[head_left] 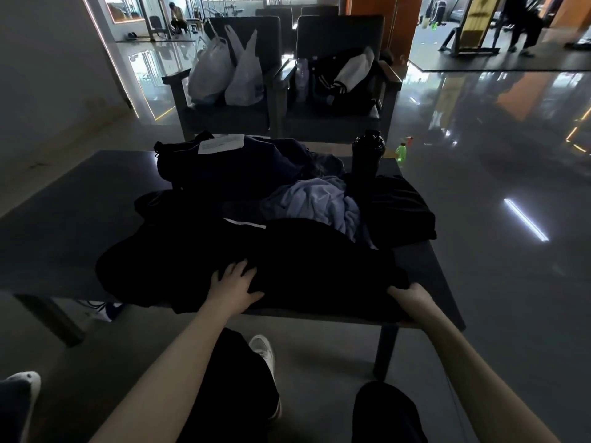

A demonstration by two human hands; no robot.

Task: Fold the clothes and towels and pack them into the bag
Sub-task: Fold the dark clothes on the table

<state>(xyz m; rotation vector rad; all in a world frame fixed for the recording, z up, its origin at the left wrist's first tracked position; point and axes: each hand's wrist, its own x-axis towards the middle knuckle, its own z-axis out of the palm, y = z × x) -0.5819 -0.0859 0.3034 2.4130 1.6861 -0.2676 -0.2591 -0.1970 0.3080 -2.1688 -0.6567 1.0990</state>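
**Step in hand.** I judge this to be the first fold of the black garment (pixel 287 266), which lies spread along the near edge of the worktop (pixel 64 219), lower centre of frame. My left grip (pixel 236 287) lies on it with fingers spread, pressing the cloth flat. My right grip (pixel 409 294) is curled on the garment's near right edge and pinches the cloth. Its fingertips are lost in the dark fabric.

**Next move, as I judge it.** Lift the pinched edge and carry it across toward the left grip, which serves as anchor. The cloth looks limp and its seams are hard to read in this light.

**Not yet folded.** A lilac towel (pixel 323 206) lies crumpled at centre, touching the garment. Another black piece (pixel 403 206) lies at centre right. What I take to be the bag (pixel 230 161), dark with a white label, sits at the far side, upper centre. I cannot tell whether it is open.

**In the way.** A black bottle (pixel 367 151) stands just beside the bag, at the pile's far right, and could tip if cloth drags past it. The chairs (pixel 339 116) at the top of frame are well apart.
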